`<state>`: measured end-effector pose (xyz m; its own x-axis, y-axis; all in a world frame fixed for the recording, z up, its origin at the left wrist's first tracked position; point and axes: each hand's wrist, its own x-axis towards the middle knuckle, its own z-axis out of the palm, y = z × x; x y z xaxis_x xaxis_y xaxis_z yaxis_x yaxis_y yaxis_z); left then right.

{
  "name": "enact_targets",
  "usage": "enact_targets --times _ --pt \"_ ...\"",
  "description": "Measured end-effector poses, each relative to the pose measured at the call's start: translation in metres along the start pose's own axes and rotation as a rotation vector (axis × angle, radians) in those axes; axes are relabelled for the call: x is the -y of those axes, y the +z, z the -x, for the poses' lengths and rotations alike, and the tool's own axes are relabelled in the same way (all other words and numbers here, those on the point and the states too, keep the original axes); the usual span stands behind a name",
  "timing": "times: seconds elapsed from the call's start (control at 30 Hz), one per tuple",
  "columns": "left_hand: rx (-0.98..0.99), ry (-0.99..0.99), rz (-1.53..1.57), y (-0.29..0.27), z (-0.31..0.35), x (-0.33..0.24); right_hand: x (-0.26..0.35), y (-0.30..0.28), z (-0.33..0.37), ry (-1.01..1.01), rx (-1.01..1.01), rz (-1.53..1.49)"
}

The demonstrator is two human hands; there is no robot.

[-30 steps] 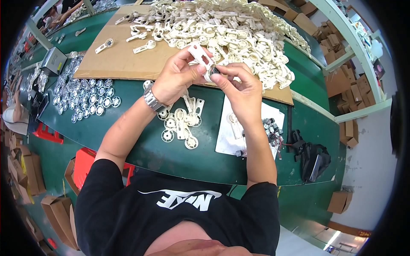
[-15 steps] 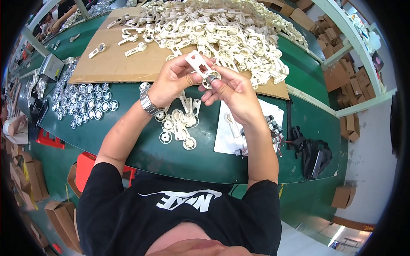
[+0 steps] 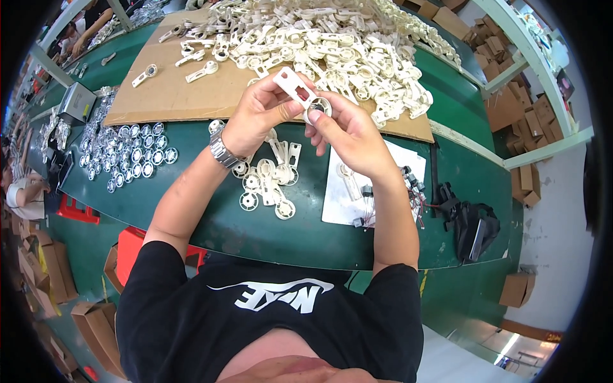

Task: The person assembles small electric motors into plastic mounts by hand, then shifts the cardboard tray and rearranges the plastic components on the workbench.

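Over the front edge of the cardboard I hold a white plastic handle-shaped housing [image 3: 292,85] with a round ring end, tilted toward the upper left. My left hand [image 3: 250,122] is closed on its long slotted part, thumb on the near side. My right hand [image 3: 356,135] grips the ring end, its thumb pressed at a small dark part [image 3: 317,110] inside the ring. The thumb partly hides that part. Below my hands, several loose white housings [image 3: 267,177] lie in a small cluster on the green table.
A large heap of white housings [image 3: 357,57] covers the cardboard sheet [image 3: 147,105]. At left lie many silver-rimmed rings [image 3: 135,155] beside a metal box [image 3: 78,101]. To the right are a white sheet [image 3: 335,204], small wired motors [image 3: 412,185] and a black bag [image 3: 472,226].
The housing has turned slightly in my hands, its ring end now facing more upward. My right thumb has shifted at the ring, and the right-hand fingers have moved a little.
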<state>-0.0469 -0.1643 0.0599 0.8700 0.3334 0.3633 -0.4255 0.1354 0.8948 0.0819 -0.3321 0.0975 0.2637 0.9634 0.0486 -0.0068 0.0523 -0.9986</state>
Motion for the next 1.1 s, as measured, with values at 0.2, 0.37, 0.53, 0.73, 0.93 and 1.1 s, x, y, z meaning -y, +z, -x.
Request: enact_targets --times 0.2,0.37,0.53,0.73,0.93,1.1 --pt "0.037 0.035 -0.037 0.001 0.002 -0.002 -0.001 0.005 0.001 0.006 -0.063 -0.006" --pt "0.079 0.126 -0.102 -0.001 0.001 -0.001 -0.003 0.004 -0.003 0.032 -0.103 -0.029" --pt "0.097 0.033 -0.124 -0.007 0.001 -0.013 0.002 0.002 -0.001 0.015 0.02 -0.04" --pt "-0.1 0.032 -0.551 -0.041 -0.011 -0.013 0.015 -0.014 0.013 -0.016 -0.08 0.267" --pt "-0.311 -0.332 -1.633 -0.179 -0.008 -0.029 0.041 -0.025 0.032 -0.086 -0.128 0.24" --pt "-0.648 0.12 -2.043 -0.216 0.006 -0.032 0.039 -0.026 0.045 -0.022 -0.085 0.328"
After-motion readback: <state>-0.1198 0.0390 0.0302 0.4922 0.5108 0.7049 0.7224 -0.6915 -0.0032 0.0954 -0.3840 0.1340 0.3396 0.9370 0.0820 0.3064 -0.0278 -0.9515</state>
